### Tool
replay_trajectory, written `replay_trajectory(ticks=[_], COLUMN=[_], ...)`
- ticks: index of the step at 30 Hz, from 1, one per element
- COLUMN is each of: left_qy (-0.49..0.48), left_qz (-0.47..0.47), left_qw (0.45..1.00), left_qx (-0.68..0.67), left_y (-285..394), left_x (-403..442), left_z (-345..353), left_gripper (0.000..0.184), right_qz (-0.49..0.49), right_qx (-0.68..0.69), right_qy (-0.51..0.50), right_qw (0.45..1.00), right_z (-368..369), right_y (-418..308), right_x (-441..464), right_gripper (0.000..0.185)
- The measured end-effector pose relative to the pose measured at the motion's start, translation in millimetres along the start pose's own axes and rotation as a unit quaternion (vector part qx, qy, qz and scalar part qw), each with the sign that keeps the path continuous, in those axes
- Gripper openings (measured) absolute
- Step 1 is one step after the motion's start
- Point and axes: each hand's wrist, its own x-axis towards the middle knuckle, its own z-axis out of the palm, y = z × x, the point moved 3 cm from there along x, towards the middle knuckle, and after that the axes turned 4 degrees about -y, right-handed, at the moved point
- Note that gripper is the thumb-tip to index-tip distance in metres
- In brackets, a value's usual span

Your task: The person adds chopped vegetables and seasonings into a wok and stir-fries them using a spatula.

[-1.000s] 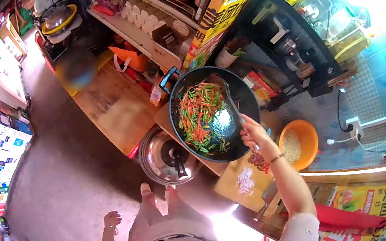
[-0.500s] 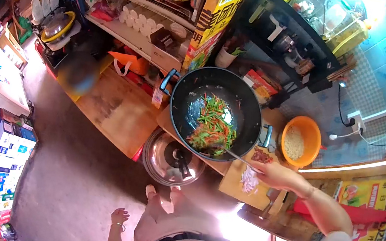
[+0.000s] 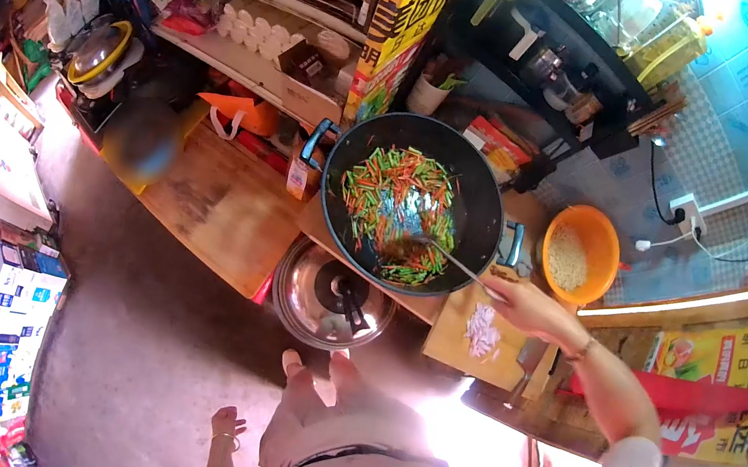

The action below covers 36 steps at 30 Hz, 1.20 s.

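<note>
Wok [image 3: 477,213] near the tabletop's [image 3: 315,220] edge, open floor [image 3: 154,326] left; right hand [image 3: 524,308] grips a utensil [image 3: 459,264]; left hand's [image 3: 228,423] fingers part loosely.

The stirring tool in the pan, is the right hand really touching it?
Touching. The head view shows the right hand closed around the handle end of the stirring tool, whose shaft slants out over the pan's rim.

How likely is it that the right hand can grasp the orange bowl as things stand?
Probably not right away: the right hand is gripping the utensil, whose far end is in the wok. The orange bowl looks close by, with nothing visibly blocking it, so a freed hand could likely reach it.
</note>
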Motion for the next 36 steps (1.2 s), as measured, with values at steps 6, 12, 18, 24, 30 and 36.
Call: replay_trajectory(ticks=[6,12,18,24,30,36], left_qy=[-0.063,-0.103,-0.046,-0.054,-0.105,-0.125], left_qz=[-0.012,0.084,0.018,-0.007,-0.022,0.104], left_qw=[0.998,0.989,0.996,0.997,0.993,0.984], left_qx=[-0.01,0.057,0.071,0.053,0.051,0.072], left_y=[-10,35,20,6,10,64], left_x=[20,6,15,18,48,36], left_z=[4,32,17,0,-3,27], left_gripper=[0.014,0.019,0.017,0.013,0.02,0.019], right_qz=[0.052,-0.067,0.024,-0.081,0.025,0.002], right_qx=[-0.063,0.048,0.018,0.01,0.065,0.09], right_qy=[-0.074,0.162,0.048,0.006,0.13,0.148], right_qw=[0.994,0.983,0.998,0.997,0.989,0.985], right_z=[0,-18,17,22,11,40], right_y=[-2,17,-16,-8,-3,-10], right_x=[-17,86,47,-43,45,82], right_gripper=[0.04,0.043,0.049,0.042,0.044,0.05])
